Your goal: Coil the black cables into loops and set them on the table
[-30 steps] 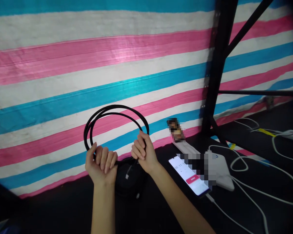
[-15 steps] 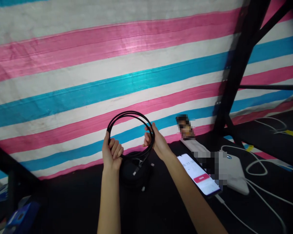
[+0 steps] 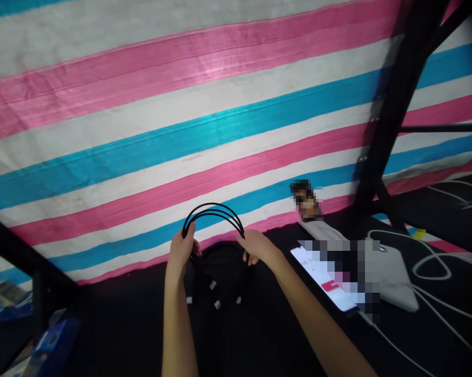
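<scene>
A coiled black cable [image 3: 214, 211] arches between my two hands, its upper loops in front of the striped sheet. My left hand [image 3: 183, 248] is closed round the left side of the coil. On the right side, my right hand [image 3: 255, 245] grips the loops between thumb and fingers. Below the hands, several pale connector ends [image 3: 217, 304] show against the black surface. More dark cable [image 3: 223, 245] curves just beneath the held loops; where it joins or parts from them is hard to make out.
A lit phone [image 3: 322, 277] and a white power bank [image 3: 396, 277] with white cables lie at the right. Blue boxes [image 3: 57, 343] are at the lower left. Black frame legs [image 3: 393, 104] stand on both sides before the striped sheet [image 3: 204, 136].
Both hands have moved down with the coil, and the right hand has turned over it. The loops now form an arch rather than an upright ring. The view has shifted slightly.
</scene>
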Available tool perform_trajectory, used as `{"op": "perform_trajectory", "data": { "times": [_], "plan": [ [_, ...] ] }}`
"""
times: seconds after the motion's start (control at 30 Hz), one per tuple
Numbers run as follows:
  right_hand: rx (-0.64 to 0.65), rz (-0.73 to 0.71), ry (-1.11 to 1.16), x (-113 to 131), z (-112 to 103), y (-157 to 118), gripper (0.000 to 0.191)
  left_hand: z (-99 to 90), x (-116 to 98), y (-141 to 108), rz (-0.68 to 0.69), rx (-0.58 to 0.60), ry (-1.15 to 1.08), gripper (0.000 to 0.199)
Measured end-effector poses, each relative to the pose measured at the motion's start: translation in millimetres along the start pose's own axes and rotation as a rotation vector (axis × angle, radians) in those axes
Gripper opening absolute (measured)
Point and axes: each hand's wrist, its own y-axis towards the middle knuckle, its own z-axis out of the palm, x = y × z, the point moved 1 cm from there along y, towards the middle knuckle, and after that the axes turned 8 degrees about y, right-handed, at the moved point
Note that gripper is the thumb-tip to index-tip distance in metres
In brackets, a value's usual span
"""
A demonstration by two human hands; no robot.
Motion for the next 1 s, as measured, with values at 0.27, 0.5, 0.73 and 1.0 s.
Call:
{"op": "perform_trajectory", "data": {
  "times": [0.27,0.5,0.73,1.0],
  "plan": [
    [0.085,-0.143,0.108,23,-9,-12,0.015,-19.8,-13,-9,0.070,0.078,0.072,0.040],
    [0.281,-0.358,0.341,52,-10,-34,0.021,-21.6,-29,-25,0.109,0.226,-0.115,0.054],
    [0.390,-0.454,0.633,73,-13,-61,0.032,-18.9,-46,-42,0.164,0.229,-0.193,0.041],
    [0.252,-0.538,0.656,77,-16,-66,0.029,-24.3,-47,-54,0.252,0.330,-0.138,0.038]
  ]
}}
